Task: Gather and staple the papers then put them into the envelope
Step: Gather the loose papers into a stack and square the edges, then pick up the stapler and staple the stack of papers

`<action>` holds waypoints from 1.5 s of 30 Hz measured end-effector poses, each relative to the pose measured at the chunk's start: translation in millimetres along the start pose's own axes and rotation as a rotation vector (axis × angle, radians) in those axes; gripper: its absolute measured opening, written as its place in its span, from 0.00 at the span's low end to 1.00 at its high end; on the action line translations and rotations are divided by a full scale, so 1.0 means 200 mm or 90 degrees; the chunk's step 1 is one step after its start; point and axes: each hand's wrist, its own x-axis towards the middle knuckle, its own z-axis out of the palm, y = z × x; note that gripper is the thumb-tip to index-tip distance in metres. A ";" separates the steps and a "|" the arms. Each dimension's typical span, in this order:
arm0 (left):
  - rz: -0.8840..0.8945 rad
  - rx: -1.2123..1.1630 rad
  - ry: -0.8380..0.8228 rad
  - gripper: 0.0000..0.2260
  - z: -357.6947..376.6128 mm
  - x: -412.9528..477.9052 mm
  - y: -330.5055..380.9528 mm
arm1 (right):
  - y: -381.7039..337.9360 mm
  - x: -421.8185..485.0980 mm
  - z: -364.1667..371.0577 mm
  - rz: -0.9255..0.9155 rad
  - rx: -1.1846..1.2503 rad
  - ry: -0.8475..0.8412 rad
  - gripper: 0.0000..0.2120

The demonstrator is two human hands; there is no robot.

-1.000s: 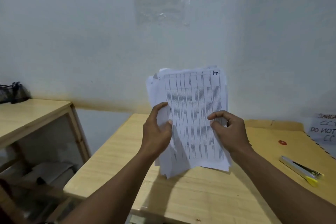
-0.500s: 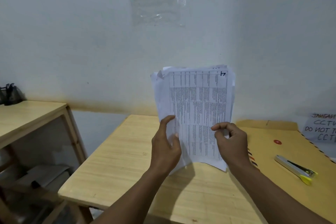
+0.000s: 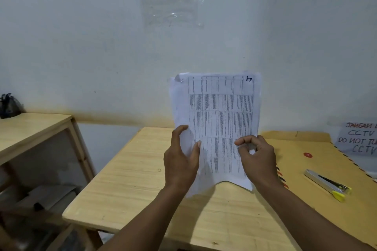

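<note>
Stack of printed papers (image 3: 221, 120) held upright above the wooden table (image 3: 130, 185), gripped at its lower edges by the left hand (image 3: 181, 163) and right hand (image 3: 257, 161). Right of the right hand: brown envelope (image 3: 318, 161), with a stapler (image 3: 326, 184) lying on it.

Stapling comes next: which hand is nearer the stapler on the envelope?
Right. The right hand, gripping the papers, is just left of the stapler; the left hand is beyond the papers.
</note>
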 end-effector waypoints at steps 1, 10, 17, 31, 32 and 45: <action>0.001 -0.007 -0.010 0.23 -0.01 0.01 0.01 | -0.01 0.01 0.00 -0.006 -0.001 -0.004 0.14; -0.169 -0.102 -0.164 0.27 -0.05 0.13 0.00 | 0.05 0.05 -0.08 0.085 -0.049 -0.091 0.10; -0.211 -0.133 -0.382 0.23 -0.11 0.04 -0.05 | 0.03 0.16 -0.15 -0.007 -0.299 -0.039 0.14; -0.355 -0.184 -0.496 0.19 -0.13 -0.06 -0.10 | -0.01 0.28 -0.04 -0.063 -0.325 -0.265 0.09; -0.361 -0.183 -0.499 0.18 -0.12 -0.04 -0.10 | -0.01 0.27 -0.02 -0.079 -0.312 -0.270 0.09; -0.252 -0.026 -0.442 0.08 0.03 0.03 -0.04 | -0.01 0.21 0.06 -0.156 -0.309 -0.333 0.16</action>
